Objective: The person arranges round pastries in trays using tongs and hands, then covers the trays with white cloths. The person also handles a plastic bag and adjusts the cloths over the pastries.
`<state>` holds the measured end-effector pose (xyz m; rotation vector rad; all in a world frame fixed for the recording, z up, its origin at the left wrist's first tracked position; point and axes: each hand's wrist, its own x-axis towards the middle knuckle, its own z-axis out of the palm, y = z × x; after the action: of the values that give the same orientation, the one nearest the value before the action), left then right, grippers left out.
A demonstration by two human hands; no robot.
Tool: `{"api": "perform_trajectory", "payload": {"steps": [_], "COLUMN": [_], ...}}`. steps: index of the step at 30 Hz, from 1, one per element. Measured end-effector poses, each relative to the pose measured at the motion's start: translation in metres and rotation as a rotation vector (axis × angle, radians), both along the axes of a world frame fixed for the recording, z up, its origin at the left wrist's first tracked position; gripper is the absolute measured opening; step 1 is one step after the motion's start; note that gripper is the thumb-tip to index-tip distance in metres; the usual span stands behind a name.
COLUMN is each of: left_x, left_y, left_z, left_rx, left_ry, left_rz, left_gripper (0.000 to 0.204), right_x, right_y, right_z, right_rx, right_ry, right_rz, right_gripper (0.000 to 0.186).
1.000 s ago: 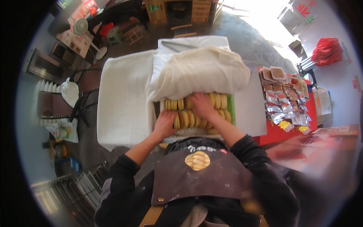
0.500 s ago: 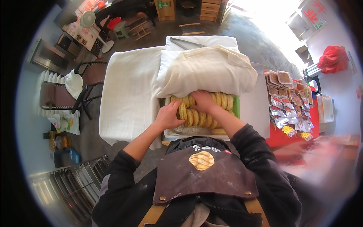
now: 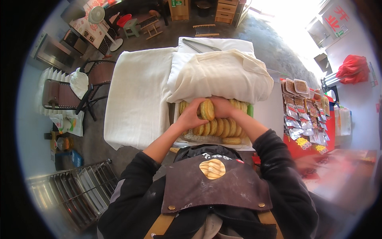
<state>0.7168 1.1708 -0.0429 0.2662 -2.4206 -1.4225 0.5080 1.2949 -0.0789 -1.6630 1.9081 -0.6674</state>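
Observation:
My left hand (image 3: 190, 115) is closed around a round, golden flaky pastry (image 3: 207, 110), its thumb on the near side. Close against that pastry, on its right, is my right hand (image 3: 223, 107); its fingers are largely hidden behind it. Both hands are over a white-rimmed tray (image 3: 246, 144) lined with clear plastic. A row of similar pastries (image 3: 221, 127) stands on edge in it, and one lies flat at the near right. More pastries (image 3: 238, 105) show beyond my right wrist, partly under a cream cloth (image 3: 223, 77) that covers the far part.
Tongs (image 3: 202, 44) lie on a white cushion-like cloth behind. Another cream cloth (image 3: 137, 97) drapes over the left side. At right, packaged goods (image 3: 300, 109) sit on a red-covered table. A folding chair (image 3: 61, 93) and a tray rack (image 3: 75, 191) stand to the left.
My left hand has moved right and up, with a pastry now raised in it. My right hand has shifted slightly right, beside that pastry. The view has shifted slightly.

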Motion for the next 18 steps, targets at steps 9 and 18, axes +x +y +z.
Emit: {"api": "perform_trajectory", "payload": {"steps": [9, 18], "left_x": [-0.025, -0.022], "left_y": [-0.017, -0.024], "left_z": [-0.012, 0.004], "left_rx": [-0.034, -0.287], "left_ry": [-0.026, -0.220], "left_rz": [-0.185, -0.192], "left_gripper": [0.088, 0.087], "right_x": [-0.017, -0.013], "right_y": [0.009, -0.009], "right_z": [0.010, 0.004], "right_rx": [0.128, 0.272], "right_ry": [-0.059, 0.084], "right_rz": [0.006, 0.096], "right_gripper": [0.078, 0.084]}}
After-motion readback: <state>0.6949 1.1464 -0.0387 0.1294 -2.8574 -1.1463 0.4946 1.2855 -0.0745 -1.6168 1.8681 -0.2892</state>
